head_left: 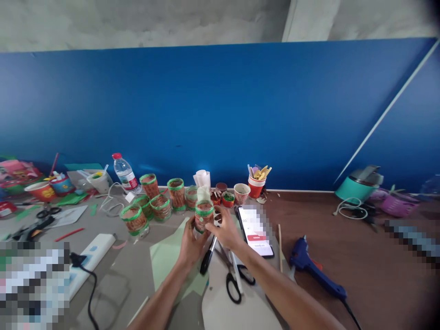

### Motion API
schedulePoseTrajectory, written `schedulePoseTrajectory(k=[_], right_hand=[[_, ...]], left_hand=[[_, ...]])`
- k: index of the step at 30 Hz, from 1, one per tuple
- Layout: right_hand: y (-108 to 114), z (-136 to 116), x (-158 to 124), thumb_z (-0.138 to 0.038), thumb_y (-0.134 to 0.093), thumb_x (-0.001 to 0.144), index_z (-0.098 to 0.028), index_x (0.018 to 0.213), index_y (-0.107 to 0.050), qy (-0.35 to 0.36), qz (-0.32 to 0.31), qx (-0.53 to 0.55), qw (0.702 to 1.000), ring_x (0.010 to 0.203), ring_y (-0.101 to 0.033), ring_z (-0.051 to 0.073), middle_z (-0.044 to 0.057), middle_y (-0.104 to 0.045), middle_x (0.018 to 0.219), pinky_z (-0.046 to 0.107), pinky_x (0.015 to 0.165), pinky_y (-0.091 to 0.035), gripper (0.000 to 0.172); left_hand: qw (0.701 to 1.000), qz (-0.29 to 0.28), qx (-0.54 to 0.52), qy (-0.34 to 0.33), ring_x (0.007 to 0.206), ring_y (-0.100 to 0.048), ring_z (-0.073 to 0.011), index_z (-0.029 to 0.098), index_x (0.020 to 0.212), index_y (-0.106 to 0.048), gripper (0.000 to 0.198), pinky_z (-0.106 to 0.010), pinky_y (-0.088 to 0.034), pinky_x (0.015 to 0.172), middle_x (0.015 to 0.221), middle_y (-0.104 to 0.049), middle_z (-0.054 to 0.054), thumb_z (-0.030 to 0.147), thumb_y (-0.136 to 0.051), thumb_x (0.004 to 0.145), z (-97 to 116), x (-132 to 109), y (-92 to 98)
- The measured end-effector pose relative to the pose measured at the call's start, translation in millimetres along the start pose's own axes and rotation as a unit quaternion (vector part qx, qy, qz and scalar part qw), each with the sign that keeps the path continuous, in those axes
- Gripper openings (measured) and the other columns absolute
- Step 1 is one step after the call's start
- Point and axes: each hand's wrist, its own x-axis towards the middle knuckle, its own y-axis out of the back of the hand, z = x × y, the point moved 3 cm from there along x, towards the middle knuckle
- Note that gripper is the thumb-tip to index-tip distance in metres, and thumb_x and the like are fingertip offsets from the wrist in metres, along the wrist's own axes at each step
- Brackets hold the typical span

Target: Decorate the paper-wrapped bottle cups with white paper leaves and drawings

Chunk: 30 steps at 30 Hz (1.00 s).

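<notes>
My left hand [190, 245] is wrapped round the lower part of a small cup [204, 215] covered in brown pattern with green bands at top and bottom. My right hand [226, 230] pinches the cup's right side near the rim. Both hold it upright just above the table. Under my hands lie a black marker [207, 259], black-handled scissors [234, 282] and a pale green paper sheet [167, 261].
Several similar decorated cups [159, 206] stand behind, by a water bottle [125, 174]. A phone [256, 230] lies at right, then a blue glue gun [314, 271]. A red cup of sticks [256, 185], a white power strip [90, 256] and a teal cooker [359, 185] are around.
</notes>
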Motion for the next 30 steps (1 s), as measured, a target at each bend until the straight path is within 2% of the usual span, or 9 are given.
schedulePoseTrajectory(k=[3,6,12,16,22,27,30], right_hand=[[1,-1,3,-0.026,-0.069,0.065,-0.018,0.121,-0.054,0.0,-0.014,0.028,1.0,0.109,-0.057,0.027,0.011,-0.059,0.118,0.043,0.095,-0.046,0.059],[4,-9,3,-0.025,-0.069,0.067,-0.02,0.119,-0.056,0.031,-0.027,0.044,0.998,0.109,-0.058,0.025,0.009,-0.061,0.117,0.041,0.095,-0.046,0.054],[6,-16,1,-0.023,-0.068,0.069,-0.019,0.11,-0.06,0.04,-0.017,0.039,0.998,0.103,-0.061,0.024,0.008,-0.066,0.109,0.038,0.09,-0.049,0.042],[6,-15,0,-0.023,-0.067,0.07,-0.019,0.116,-0.054,0.015,-0.016,0.06,0.998,0.1,-0.064,0.024,0.008,-0.067,0.11,0.039,0.09,-0.049,0.048],[6,-11,-2,-0.026,-0.066,0.072,-0.018,0.128,-0.045,-0.012,0.0,0.038,0.999,0.113,-0.059,0.027,0.012,-0.064,0.121,0.043,0.099,-0.044,0.06],[5,-9,1,-0.034,-0.069,0.072,-0.017,0.132,-0.044,0.002,-0.048,0.084,0.995,0.107,-0.062,0.025,0.011,-0.064,0.119,0.04,0.095,-0.048,0.067],[7,-1,4,-0.043,-0.07,0.072,-0.018,0.135,-0.044,-0.023,-0.041,0.078,0.996,0.107,-0.061,0.026,0.014,-0.055,0.128,0.039,0.091,-0.051,0.073]], left_hand=[[1.0,-0.001,0.004,0.001,0.114,-0.059,-0.0261,0.019,0.121,-0.049,0.059,-0.042,-0.042,0.099,0.123,-0.062,-0.013,0.032,-0.074,0.069,2,-2,-1.2],[1.0,-0.001,0.017,-0.006,0.113,-0.059,-0.0258,0.019,0.119,-0.05,0.056,-0.041,-0.043,0.098,0.12,-0.063,-0.012,0.031,-0.072,0.07,8,-4,-2.5],[0.999,-0.015,0.033,-0.008,0.112,-0.059,-0.0262,0.019,0.119,-0.05,0.055,-0.041,-0.044,0.097,0.119,-0.063,-0.012,0.027,-0.072,0.069,10,-8,-5.1],[1.0,-0.028,0.008,-0.006,0.115,-0.058,-0.0261,0.019,0.12,-0.049,0.056,-0.04,-0.042,0.098,0.121,-0.062,-0.012,0.025,-0.072,0.069,8,-8,-6.2],[1.0,-0.028,0.004,-0.008,0.115,-0.057,-0.0264,0.019,0.12,-0.05,0.057,-0.041,-0.042,0.099,0.122,-0.062,-0.012,0.025,-0.073,0.068,11,-9,-6.1],[1.0,-0.017,-0.014,-0.007,0.112,-0.059,-0.026,0.019,0.118,-0.05,0.055,-0.041,-0.043,0.098,0.118,-0.064,-0.012,0.027,-0.072,0.069,9,-9,-5.5],[1.0,-0.01,-0.009,0.003,0.116,-0.058,-0.0265,0.019,0.119,-0.048,0.056,-0.043,-0.042,0.1,0.122,-0.063,-0.013,0.027,-0.071,0.069,3,-6,-4.1]])
